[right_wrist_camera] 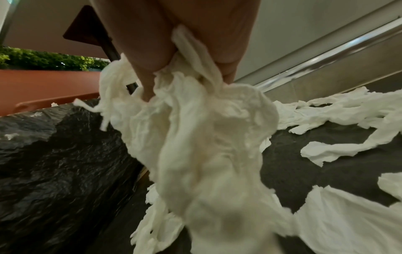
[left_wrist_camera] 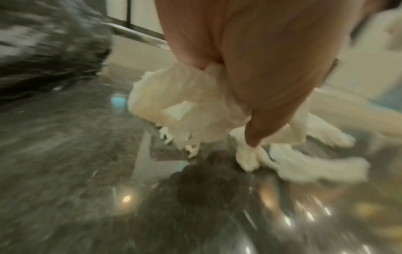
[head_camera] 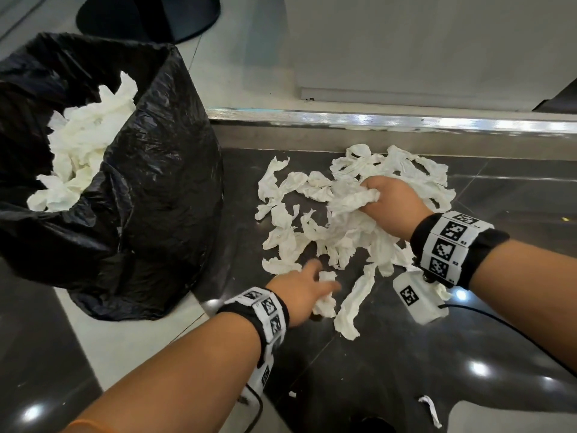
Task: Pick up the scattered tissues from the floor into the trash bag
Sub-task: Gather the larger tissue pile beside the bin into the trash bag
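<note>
Several white tissues (head_camera: 315, 232) lie scattered on the dark polished floor. To their left stands an open black trash bag (head_camera: 150, 189) with many tissues (head_camera: 84, 142) inside. My right hand (head_camera: 379, 198) grips a bunch of tissues (right_wrist_camera: 202, 137) at the far side of the pile, its fingers (right_wrist_camera: 147, 65) curled into the paper. At the pile's near edge my left hand (head_camera: 315, 285) holds a crumpled tissue (left_wrist_camera: 185, 106); the left wrist view is blurred.
A steel-edged step (head_camera: 390, 123) runs behind the pile, with a pale wall above it. A black round base (head_camera: 150, 17) sits at the top left. Small tissue scraps (head_camera: 431, 410) lie near the bottom edge. A cable (head_camera: 505, 326) trails from my right wrist.
</note>
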{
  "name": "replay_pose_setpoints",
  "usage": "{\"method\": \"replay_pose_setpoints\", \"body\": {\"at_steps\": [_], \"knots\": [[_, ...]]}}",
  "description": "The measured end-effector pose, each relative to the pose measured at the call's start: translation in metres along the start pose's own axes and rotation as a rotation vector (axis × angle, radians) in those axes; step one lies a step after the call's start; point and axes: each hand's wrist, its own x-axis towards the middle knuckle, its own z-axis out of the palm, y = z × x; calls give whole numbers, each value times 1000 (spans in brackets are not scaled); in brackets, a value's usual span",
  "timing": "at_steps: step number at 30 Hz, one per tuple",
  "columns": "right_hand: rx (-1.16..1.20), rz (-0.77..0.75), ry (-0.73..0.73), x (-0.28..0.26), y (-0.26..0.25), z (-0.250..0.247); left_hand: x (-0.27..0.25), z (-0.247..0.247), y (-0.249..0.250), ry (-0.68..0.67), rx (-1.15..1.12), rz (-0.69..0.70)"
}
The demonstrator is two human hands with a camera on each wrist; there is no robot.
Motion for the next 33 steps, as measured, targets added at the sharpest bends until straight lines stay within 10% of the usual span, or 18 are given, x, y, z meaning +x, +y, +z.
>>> {"method": "replay_pose_setpoints", "body": {"at_steps": [5,23,29,33], "knots": [[140,39,52,-16,2,-19,16,33,33,-284,230,70],[844,230,74,-23,28,-53,11,-83,-28,325,-368,-207],[757,219,19,-41,51,-57,3,-61,-20,150,-172,-77],[688,206,45,-43,55,-43,16,-35,-20,278,-161,-176]]}}
